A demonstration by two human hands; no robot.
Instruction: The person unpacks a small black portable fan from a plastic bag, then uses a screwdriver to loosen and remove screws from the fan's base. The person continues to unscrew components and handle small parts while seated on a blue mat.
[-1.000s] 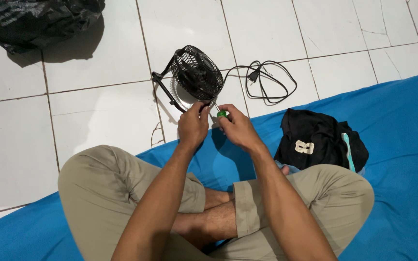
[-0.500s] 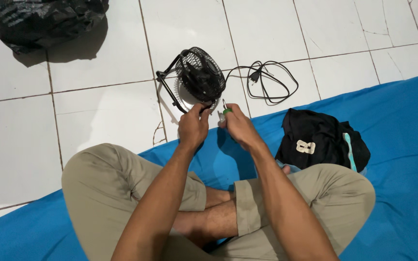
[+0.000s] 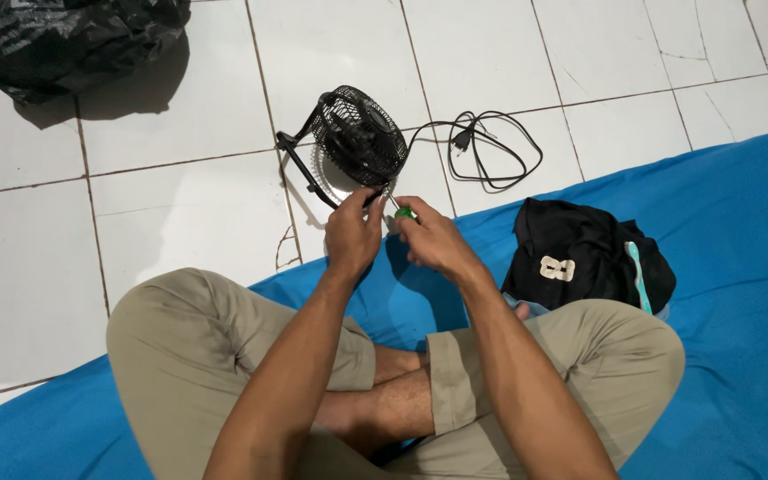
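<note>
Right hand (image 3: 433, 242): grip closed on a green-handled screwdriver (image 3: 399, 210), tip at the small black fan (image 3: 359, 142). Left hand (image 3: 353, 233): grip steadies the fan's base on the tiled floor (image 3: 180, 213). Grille remains fitted; the screw, probably, remains in place.

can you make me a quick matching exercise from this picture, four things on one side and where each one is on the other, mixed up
Things:
1. small black fan
2. black plastic bag
3. black garment
4. green-handled screwdriver

Places:
a. on the blue mat, by the person's right knee
b. in the right hand
c. on the white tiles, far left corner
d. on the tiles just past the mat, steadied by the left hand

Pairs: 1-d, 2-c, 3-a, 4-b
</note>
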